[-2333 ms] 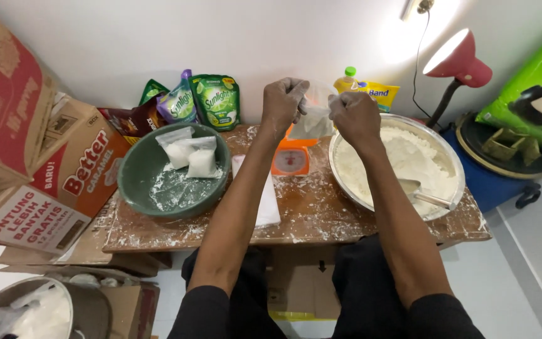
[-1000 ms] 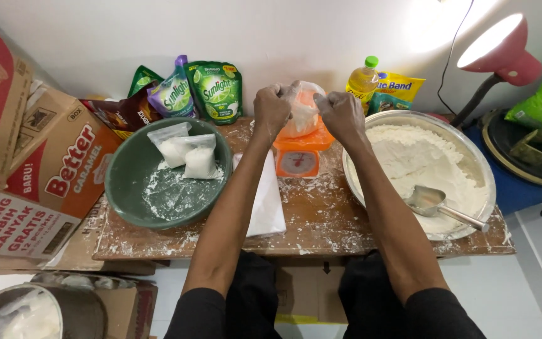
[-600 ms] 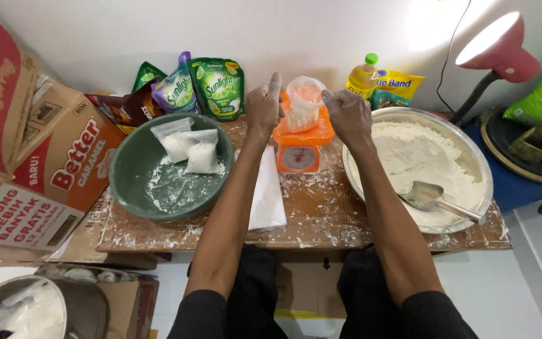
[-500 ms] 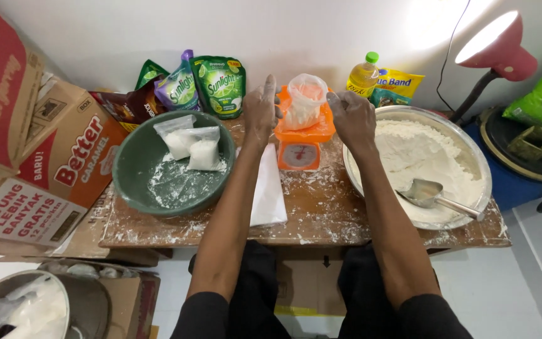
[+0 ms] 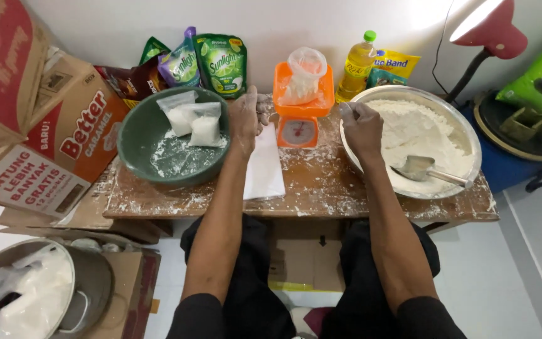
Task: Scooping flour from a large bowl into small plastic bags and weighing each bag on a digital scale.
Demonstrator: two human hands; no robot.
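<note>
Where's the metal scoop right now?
In the head view the metal scoop lies in the flour inside the big steel basin on the table's right side, just right of the right hand, handle pointing toward the basin's right rim.

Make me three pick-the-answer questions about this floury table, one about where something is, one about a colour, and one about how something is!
1. Where is the small clear bag of flour?
A. on the orange kitchen scale
B. in the green bowl
C. on the floor

2. What colour is the cap of the cooking oil bottle?
A. red
B. green
C. black

3. How are the person's hands?
A. both gripping the bag
B. both empty and dusted with flour
C. both holding the scoop

Answers: 1 A, the bag sits on the scale's tray. 2 B, the cap on top is bright green. 3 B, the left hand hangs open between the green bowl and the scale, and the right hand is loosely curled at the rim of the metal flour bowl. Neither holds anything, and the metal scoop lies alone in the flour.
</note>
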